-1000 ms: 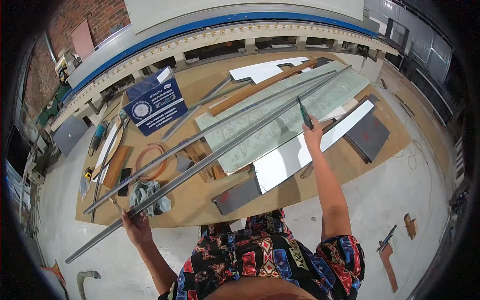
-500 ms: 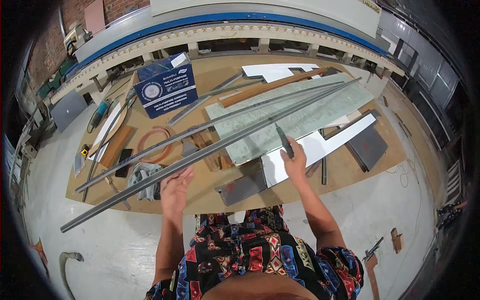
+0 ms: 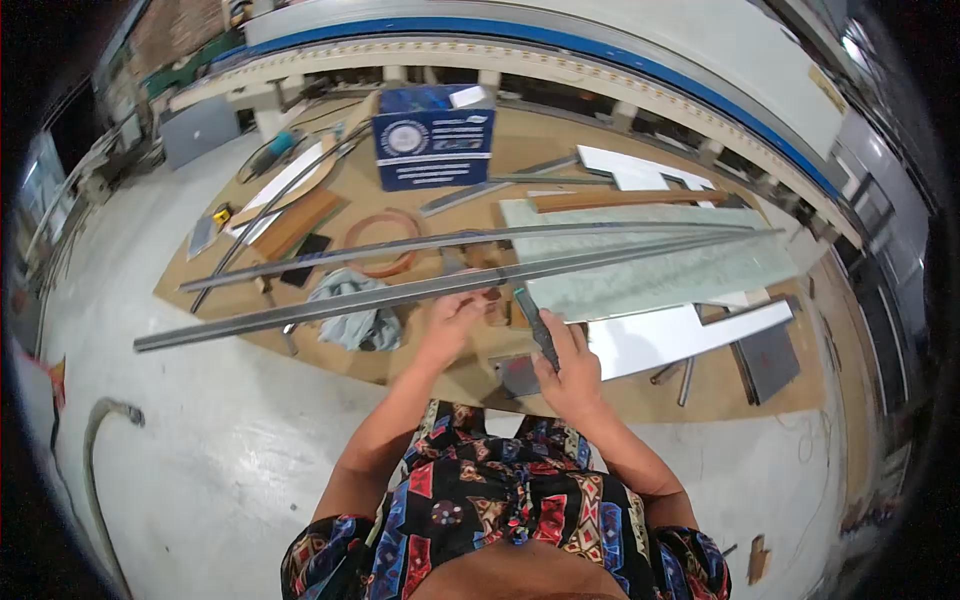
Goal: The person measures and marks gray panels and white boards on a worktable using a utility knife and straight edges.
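Observation:
A long dark grey bar [image 3: 340, 305] crosses in front of me from left to right, its far end over the pale green sheet [image 3: 640, 285]. My left hand [image 3: 455, 322] is at the bar's near edge, around mid-length, fingers curled against its underside. My right hand [image 3: 572, 378] is closed around a slim dark green knife-like tool [image 3: 539, 328], its tip pointing up toward the bar. Behind the bar runs a second long, thinner grey strip [image 3: 370, 250]. A grey cloth [image 3: 358, 315] lies beneath the bar, left of my left hand.
On the brown tabletop [image 3: 440, 385] stand a blue adhesive box [image 3: 433, 140] and a brown coil [image 3: 360, 245]. White panels [image 3: 655, 343] and dark plates [image 3: 768, 362] lie at right. A teal power tool [image 3: 272, 152] and tape measure [image 3: 222, 214] are at left. A long machine [image 3: 560, 75] spans the back.
My view has turned left. My left hand has shifted rightward along the bar, and my right hand has brought the tool closer to it, below the bar.

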Tool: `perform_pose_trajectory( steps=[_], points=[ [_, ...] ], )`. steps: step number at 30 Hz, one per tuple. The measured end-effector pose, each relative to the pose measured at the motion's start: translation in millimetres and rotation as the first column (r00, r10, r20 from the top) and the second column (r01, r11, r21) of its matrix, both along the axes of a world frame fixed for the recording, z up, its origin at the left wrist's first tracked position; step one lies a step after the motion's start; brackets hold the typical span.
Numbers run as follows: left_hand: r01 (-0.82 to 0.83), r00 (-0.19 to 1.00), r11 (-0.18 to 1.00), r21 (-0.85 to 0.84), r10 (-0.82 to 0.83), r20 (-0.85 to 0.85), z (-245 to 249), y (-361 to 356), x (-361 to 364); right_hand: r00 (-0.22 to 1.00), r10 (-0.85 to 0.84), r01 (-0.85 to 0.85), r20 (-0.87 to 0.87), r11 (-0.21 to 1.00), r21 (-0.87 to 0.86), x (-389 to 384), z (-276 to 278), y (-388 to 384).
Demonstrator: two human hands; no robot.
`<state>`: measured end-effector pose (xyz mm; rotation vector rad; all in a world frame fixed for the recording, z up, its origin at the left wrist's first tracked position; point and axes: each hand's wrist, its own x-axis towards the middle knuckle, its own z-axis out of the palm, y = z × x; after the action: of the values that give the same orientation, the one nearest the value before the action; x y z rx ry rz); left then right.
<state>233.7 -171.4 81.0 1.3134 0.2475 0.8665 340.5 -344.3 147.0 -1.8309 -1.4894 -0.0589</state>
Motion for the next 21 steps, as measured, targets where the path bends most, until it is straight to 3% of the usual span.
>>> perform_pose_trajectory(
  steps=[4,5,6,7,8,11,12,15,17,18,21],
  points=[
    [-0.029,0.992,1.0,0.009,0.028,0.119,2.3,0.4,-0.5,0.984,0.177,-0.173,0.016,0.974,-0.147,-40.2,12.1,18.9],
    [-0.162,0.987,0.947,0.278,0.153,0.053,1.7,3.7,-2.1,0.972,0.23,-0.221,0.045,0.964,-0.15,-48.9,16.7,24.4],
    [-0.232,0.972,0.881,0.413,0.222,0.072,-7.9,8.3,1.3,0.957,0.281,-0.267,0.072,0.951,-0.156,-56.3,19.9,29.6],
    [-0.307,0.949,0.79,0.531,0.297,0.106,-17.6,13.2,4.7,0.94,0.327,-0.309,0.096,0.936,-0.168,-64.0,19.7,33.6],
    [-0.361,0.933,0.767,0.53,0.3,0.201,-31.9,18.4,14.1,0.901,0.387,-0.367,0.196,0.921,-0.134,-69.9,18.3,41.3],
    [-0.193,0.977,0.98,0.047,0.187,0.097,-44.5,11.6,32.0,0.836,0.472,-0.447,0.28,0.881,-0.153,-98.2,22.1,61.8],
    [-0.164,0.978,0.983,0.076,0.153,0.14,-38.3,12.7,30.0,0.792,0.529,-0.515,0.304,0.847,-0.131,-109.2,24.7,69.2],
    [-0.103,0.98,0.986,0.131,0.078,0.185,-24.1,8.8,22.4,0.719,0.68,-0.618,0.14,0.719,-0.319,-150.0,38.0,84.2],
    [-0.113,0.987,0.987,0.118,0.098,0.125,-17.1,5.5,22.9,0.601,0.794,-0.751,0.089,0.6,-0.277,-167.1,37.5,85.9],
    [-0.078,0.982,0.996,0.039,0.07,0.175,-11.1,1.8,21.6,0.54,0.839,-0.804,0.067,0.538,-0.254,-171.2,37.4,86.6],
    [-0.036,0.982,0.972,-0.234,0.078,0.172,4.7,-9.0,17.1,0.514,0.856,-0.857,0.056,0.514,0.015,-166.4,38.0,73.0]
  ],
)
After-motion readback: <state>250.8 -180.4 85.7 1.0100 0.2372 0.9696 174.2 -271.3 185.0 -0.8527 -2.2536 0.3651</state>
